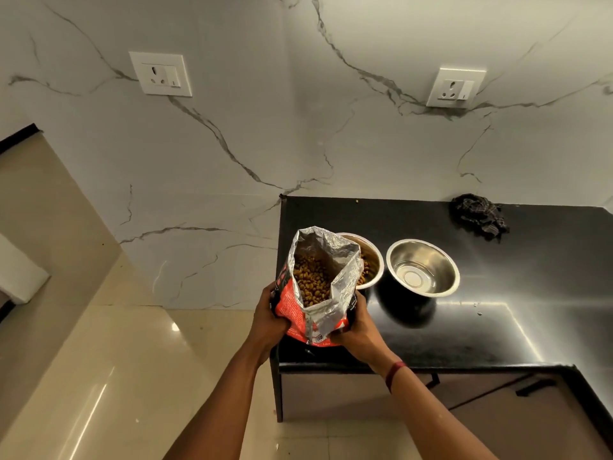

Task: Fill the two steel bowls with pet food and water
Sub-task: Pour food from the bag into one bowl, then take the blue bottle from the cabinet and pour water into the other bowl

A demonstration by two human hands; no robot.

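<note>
I hold an open red pet food bag [323,293] with a silver foil lining above the left end of the black counter [497,327]; brown kibble shows inside it. My left hand [268,322] grips the bag's left side and my right hand [360,330] grips its lower right side. Behind the bag stands a steel bowl [371,263] with kibble in it, partly hidden by the bag. A second steel bowl [423,267] stands to its right with nothing in it.
A dark crumpled cloth [477,215] lies at the counter's back near the marble wall. Two wall sockets [161,74] [456,88] sit above. Cabinet doors with dark handles [534,388] are below the counter. Glossy tiled floor [132,376] lies to the left.
</note>
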